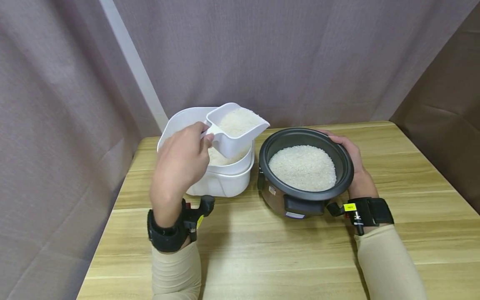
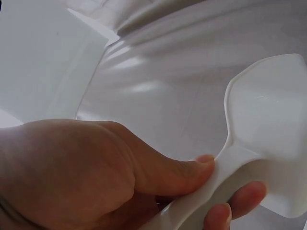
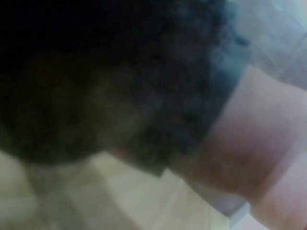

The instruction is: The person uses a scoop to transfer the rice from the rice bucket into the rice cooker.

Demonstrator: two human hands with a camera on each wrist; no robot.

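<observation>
- The left hand [image 1: 181, 160] holds a white scoop [image 1: 237, 127] by its handle; the grip pinches that handle, thumb on top and fingers curled under it.
- In the left wrist view the thumb [image 2: 187, 170] presses on the handle of the scoop [image 2: 268, 139], and two fingertips [image 2: 247, 194] show beneath it.
- The scoop is full of rice [image 1: 237, 121], held level in the air above the white tub [image 1: 221, 183], its spout end pointing toward the pot [image 1: 305, 173].
- The tub stands on the wooden surface [image 1: 262, 246], left of the pot and just beside it; more rice [image 1: 219, 158] lies inside it, partly hidden by the scoop.
- The pot is a dark cooker bowl set in a metal body with a black front latch; it holds a flat bed of rice [image 1: 303, 167] that does not reach the rim.
- The right hand [image 1: 354, 166] rests against the far right side of the pot, fingers curved round the outside of the rim; the grip wraps the pot's wall rather than lying spread.
- The right wrist view is dark and blurred; only a black mass [image 3: 110, 81] close to the lens and a bit of skin can be made out.
- Both forearms wear beige sleeves and black wrist straps.
- Grey curtains hang behind the surface and on both sides of it.
</observation>
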